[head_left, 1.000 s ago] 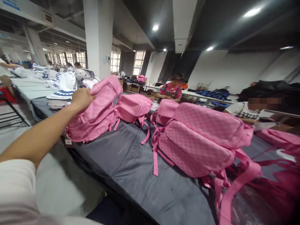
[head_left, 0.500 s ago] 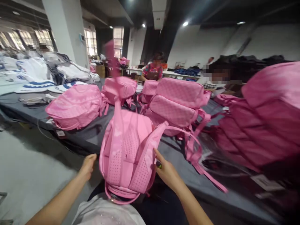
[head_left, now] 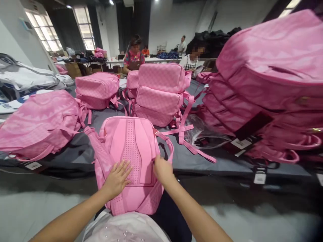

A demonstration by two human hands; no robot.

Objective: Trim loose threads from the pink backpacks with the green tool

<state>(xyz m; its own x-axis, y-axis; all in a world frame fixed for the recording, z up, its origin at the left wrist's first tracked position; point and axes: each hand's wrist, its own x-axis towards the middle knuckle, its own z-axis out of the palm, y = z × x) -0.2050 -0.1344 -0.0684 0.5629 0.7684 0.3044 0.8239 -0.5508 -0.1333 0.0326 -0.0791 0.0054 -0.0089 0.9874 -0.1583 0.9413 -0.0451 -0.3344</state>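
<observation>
A pink backpack (head_left: 143,144) leans against the table edge in front of me, its padded back panel towards me. My left hand (head_left: 117,178) lies on that panel with its fingers spread. At the panel's right edge, my right hand (head_left: 163,171) is closed, a small dark tip showing by its fingers; the thing inside is mostly hidden. One shoulder strap (head_left: 99,148) is folded out to the left. The other strap (head_left: 155,198) runs down beneath my right wrist, and a loop of webbing stands out at the upper right.
More pink backpacks (head_left: 45,121) lie to the left and others (head_left: 158,104) are stacked behind. A tall pile of pink bags (head_left: 267,87) with hanging tags fills the right of the dark-covered table (head_left: 191,161). White bags (head_left: 30,77) lie far left. Several people work beyond.
The shoulder straps have swung aside, baring the back panel. My left hand has come from beside the bag onto it. The view has turned right.
</observation>
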